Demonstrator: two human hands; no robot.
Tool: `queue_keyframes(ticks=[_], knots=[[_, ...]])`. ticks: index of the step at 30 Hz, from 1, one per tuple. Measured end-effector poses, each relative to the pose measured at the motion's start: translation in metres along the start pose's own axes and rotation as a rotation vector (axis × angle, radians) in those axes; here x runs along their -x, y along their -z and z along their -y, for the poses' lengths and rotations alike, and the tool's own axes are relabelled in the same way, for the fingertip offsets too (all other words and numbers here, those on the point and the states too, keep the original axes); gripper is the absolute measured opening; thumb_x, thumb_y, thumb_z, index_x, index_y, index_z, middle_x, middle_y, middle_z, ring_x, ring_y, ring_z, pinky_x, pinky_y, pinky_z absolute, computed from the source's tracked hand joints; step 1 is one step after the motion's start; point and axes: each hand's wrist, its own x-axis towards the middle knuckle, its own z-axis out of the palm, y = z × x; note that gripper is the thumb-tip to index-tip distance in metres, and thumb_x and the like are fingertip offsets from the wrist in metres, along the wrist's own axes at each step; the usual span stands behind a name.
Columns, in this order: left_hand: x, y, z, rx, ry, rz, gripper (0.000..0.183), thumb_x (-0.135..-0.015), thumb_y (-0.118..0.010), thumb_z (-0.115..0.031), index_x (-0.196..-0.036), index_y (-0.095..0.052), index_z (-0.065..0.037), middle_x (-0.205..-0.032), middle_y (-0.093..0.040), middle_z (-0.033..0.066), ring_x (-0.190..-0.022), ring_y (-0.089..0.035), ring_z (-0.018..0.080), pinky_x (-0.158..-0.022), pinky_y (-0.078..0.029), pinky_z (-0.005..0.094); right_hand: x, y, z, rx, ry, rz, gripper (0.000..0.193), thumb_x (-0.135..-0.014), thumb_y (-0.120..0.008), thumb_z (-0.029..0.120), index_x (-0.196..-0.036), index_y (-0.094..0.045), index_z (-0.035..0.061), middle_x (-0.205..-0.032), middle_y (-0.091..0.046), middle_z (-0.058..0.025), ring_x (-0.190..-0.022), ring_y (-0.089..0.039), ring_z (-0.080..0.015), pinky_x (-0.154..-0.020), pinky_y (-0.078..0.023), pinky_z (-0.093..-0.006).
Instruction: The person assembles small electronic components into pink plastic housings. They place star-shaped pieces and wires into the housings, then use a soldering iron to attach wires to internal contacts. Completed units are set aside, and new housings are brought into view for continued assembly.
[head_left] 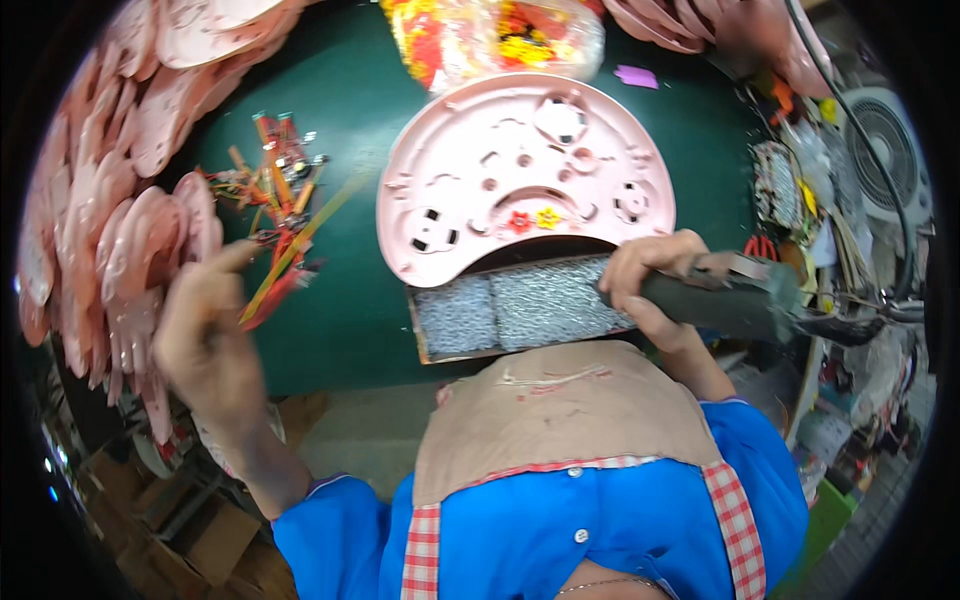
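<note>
My right hand [650, 280] is wrapped round a dark, cylindrical electric screwdriver [715, 302], held sideways over the right end of a screw tray. My left hand [212, 335] is smeared by motion beside a tangle of red, orange and yellow wires [285, 215] with small parts on them; whether its fingers hold any wire is not clear. A pink curved plastic shell [460, 150] lies hollow side up in front of me, with a red flower piece [519, 221] and a yellow flower piece [547, 217] near its inner curve.
Small silver screws [560, 300] fill the two-part tray between the shell and my apron. Pink plastic shells [145, 235] are heaped at the left. A clear bag of red and yellow pieces [500, 45] lies behind. A fan [885, 150] stands right, near a hanging black cable [860, 120].
</note>
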Motion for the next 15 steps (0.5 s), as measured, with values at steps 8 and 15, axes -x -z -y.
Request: queue_keyframes(ticks=[8, 15], knots=[[0.065, -0.137, -0.052, 0.202, -0.03, 0.362, 0.013, -0.08, -0.074, 0.001, -0.09, -0.073, -0.006, -0.073, -0.06, 0.0097, -0.066, -0.06, 0.0303, -0.06, -0.048, 0.0412, 0.003, -0.012, -0.035, -0.178, 0.295, -0.225, 0.033, -0.085, -0.069, 0.0, -0.114, -0.054, 0.0009, -0.076, -0.064, -0.0076, -0.072, -0.065, -0.0162, -0.072, -0.059, -0.0347], [0.076, -0.2, -0.07, 0.254, -0.169, 0.293, 0.026, -0.072, -0.088, -0.016, -0.095, -0.076, -0.008, -0.071, -0.05, 0.0024, -0.066, -0.052, 0.0224, -0.059, -0.035, 0.0372, 0.007, -0.013, -0.01, -0.272, 0.323, -0.194, 0.043, -0.088, -0.071, 0.005, -0.124, -0.047, 0.0057, -0.072, -0.064, -0.0077, -0.068, -0.065, -0.0188, -0.073, -0.06, -0.0397]])
